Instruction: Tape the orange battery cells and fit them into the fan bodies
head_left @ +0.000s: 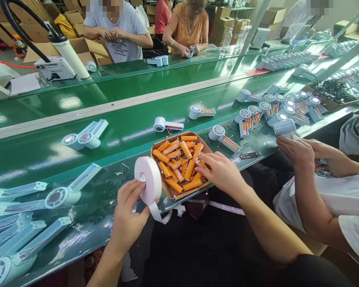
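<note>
The person's two hands are working apart in the middle of the frame. The left hand (128, 211), lower centre, is gripping a thick roll of white tape (154, 181) by its rim and core, and a loose end is hanging from it, curling down past the edge of the glossy green bench (107, 181). The right hand (224, 173), just right of centre, is resting its fingertips among the orange-wrapped cylindrical battery cells (190, 169); whether it is pinching one I cannot tell from here. The cells are lying heaped, thin wires among them, in a shallow brown cardboard box (194, 193) at the frame's centre, right beside the tape.

Pale white plastic housings with round heads and long handles (62, 197) are lying at the lower left, and another pair is sitting farther up. At the upper right, a cluster of similar housings (265, 107) is showing orange cells in the handles. At the right edge, a neighbour's hands (297, 151) are holding one pale housing (284, 126). Across the belt, at the top, a person in a printed white T-shirt (121, 32) is standing with hands together.
</note>
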